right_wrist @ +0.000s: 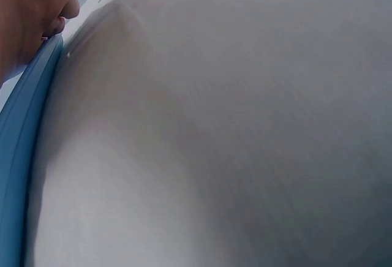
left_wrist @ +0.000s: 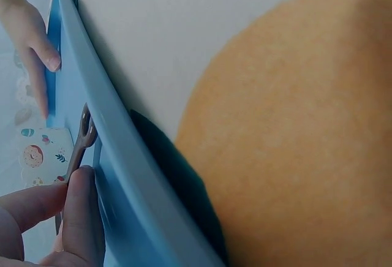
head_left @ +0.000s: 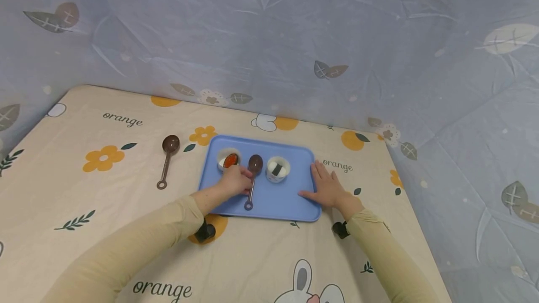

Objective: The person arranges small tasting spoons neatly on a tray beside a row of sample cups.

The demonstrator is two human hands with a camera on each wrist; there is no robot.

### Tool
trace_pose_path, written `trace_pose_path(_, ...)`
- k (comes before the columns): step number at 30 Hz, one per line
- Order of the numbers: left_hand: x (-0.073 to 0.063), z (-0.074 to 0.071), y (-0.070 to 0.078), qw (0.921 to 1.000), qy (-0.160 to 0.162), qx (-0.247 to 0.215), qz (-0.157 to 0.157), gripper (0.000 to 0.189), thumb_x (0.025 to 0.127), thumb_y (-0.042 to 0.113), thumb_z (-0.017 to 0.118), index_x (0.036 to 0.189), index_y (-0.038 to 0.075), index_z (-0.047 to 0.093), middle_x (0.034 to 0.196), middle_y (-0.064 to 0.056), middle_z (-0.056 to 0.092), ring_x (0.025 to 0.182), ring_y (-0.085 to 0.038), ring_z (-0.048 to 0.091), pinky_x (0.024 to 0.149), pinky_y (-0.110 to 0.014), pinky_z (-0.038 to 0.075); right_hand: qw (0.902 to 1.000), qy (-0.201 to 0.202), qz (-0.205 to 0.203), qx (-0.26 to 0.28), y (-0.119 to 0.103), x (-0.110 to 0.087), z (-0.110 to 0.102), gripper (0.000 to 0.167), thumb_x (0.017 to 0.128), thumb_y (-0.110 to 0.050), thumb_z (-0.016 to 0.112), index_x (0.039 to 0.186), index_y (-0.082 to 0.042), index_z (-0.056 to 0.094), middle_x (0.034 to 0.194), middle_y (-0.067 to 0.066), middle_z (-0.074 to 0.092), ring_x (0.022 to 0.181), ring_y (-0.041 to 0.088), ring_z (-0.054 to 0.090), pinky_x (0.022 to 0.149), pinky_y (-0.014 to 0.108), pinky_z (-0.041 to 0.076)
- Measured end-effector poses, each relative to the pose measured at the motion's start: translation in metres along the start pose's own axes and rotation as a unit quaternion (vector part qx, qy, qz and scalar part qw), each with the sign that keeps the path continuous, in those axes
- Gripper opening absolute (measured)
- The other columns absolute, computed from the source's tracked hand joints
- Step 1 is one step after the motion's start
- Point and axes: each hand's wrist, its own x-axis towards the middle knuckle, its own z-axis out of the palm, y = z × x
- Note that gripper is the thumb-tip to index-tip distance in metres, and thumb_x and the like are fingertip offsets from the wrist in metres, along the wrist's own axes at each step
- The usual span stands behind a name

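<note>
Head camera looks down at two hands on a blue tray [head_left: 290, 209]. Left hand [head_left: 236, 181] has its fingers curled around the handle of a brown spoon [head_left: 252, 176], which lies on the tray. Just past those fingers sits a white cup [head_left: 222, 157] with something red inside. Another white cup [head_left: 278, 169] stands right of the spoon. Right hand [head_left: 328, 188] lies flat, fingers straight, on the tray's right edge. A second brown spoon [head_left: 167, 160] lies far left on the cloth [head_left: 105, 200].

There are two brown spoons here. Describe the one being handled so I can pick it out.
Find the blue tray mid-table. The brown spoon lies on it between two white cups, handle gripped by the left hand. The other spoon lies untouched on the cloth, off the tray.
</note>
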Motion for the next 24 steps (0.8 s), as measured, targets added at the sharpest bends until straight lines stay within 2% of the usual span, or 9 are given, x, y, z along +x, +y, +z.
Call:
trace_pose_path(11,-0.001,0.000,-0.001,0.9999,0.004,0.012,-0.003,0.025,0.083,-0.003,0.059,0.107,-0.009,0.059,0.100,-0.022,0.061,0.065,-0.014,0.063,0.064,-0.026,0.058,1.0000,0.000,0.002,-0.002,-0.001,0.000,-0.001,0.098,0.086,-0.059,0.052,0.148,0.002,0.006,0.156,0.020,0.002,0.145,0.033,0.003,0.115,0.060,0.008)
trace_pose_path(15,-0.005,-0.001,0.001,0.9997,0.002,0.026,0.002,0.025,0.083,-0.001,0.060,0.106,-0.010,0.058,0.099,-0.021,0.061,0.064,-0.015,0.063,0.060,-0.025,0.058,1.0000,0.000,0.000,-0.002,-0.001,0.000,0.000,0.098,0.086,-0.059,0.053,0.148,0.002,0.007,0.156,0.020,0.002,0.145,0.033,0.003,0.115,0.060,0.008)
trace_pose_path(20,-0.003,-0.010,0.005,0.9967,-0.029,0.076,-0.001,0.025,0.086,0.008,0.061,0.104,-0.009,0.060,0.093,-0.019,0.065,0.065,-0.019,0.067,0.059,-0.026,0.058,1.0000,0.001,-0.001,-0.001,-0.001,0.000,0.000,0.098,0.086,-0.058,0.053,0.148,0.002,0.007,0.156,0.020,0.002,0.145,0.034,0.004,0.115,0.060,0.008)
trace_pose_path(21,0.000,-0.012,0.003,0.9956,-0.039,0.085,0.007,0.024,0.087,0.012,0.061,0.101,-0.008,0.061,0.088,-0.017,0.066,0.063,-0.018,0.066,0.057,-0.025,0.057,1.0000,0.001,-0.001,0.000,-0.001,0.000,-0.001,0.098,0.086,-0.058,0.053,0.148,0.002,0.007,0.156,0.020,0.002,0.145,0.034,0.004,0.115,0.060,0.008)
trace_pose_path(24,0.001,-0.019,0.007,0.9929,-0.060,0.103,-0.010,0.028,0.088,0.017,0.060,0.102,-0.007,0.061,0.090,-0.016,0.066,0.069,-0.020,0.068,0.060,-0.026,0.058,1.0000,0.001,0.000,0.004,-0.001,-0.001,-0.002,0.097,0.087,-0.057,0.053,0.148,0.002,0.007,0.156,0.020,0.002,0.145,0.034,0.004,0.115,0.060,0.008)
